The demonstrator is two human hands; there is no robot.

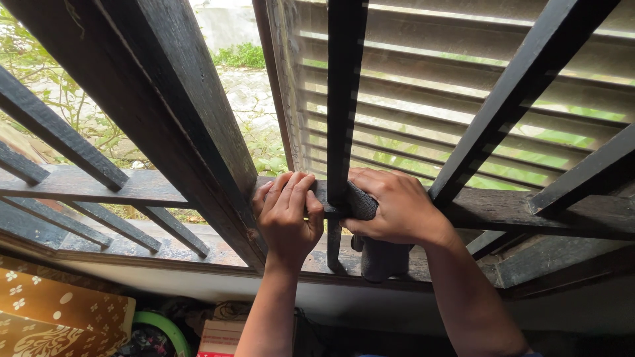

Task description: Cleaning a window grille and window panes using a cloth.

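Dark grey cloth (pixel 378 254) is wrapped around the black window bars where the upright bar (pixel 344 99) crosses the horizontal rail (pixel 516 211), and you have both hands on it. Your left hand (pixel 288 215) curls over the rail just left of the upright, fingers closed down on top and thumb tucked beneath, gripping the rail and what looks like the near end of the cloth. Your right hand (pixel 395 205) is folded shut over the cloth just right of the upright, pressing it against the rail.

Along the rail the cloth runs left to right between your hands; its loose end hangs straight down below your right hand, reaching the windowsill (pixel 198 248). How far the cloth goes under your left fingers is hidden, and your right palm covers most of the bunched part. The upright bar cuts across the spot where the hands meet, so you cannot tell whether they touch. Behind the bars, the glass louvres (pixel 463 86) are hazy. Below the sill, a patterned cushion (pixel 59 317) and a green ring (pixel 162 327) are cut off at the edge.
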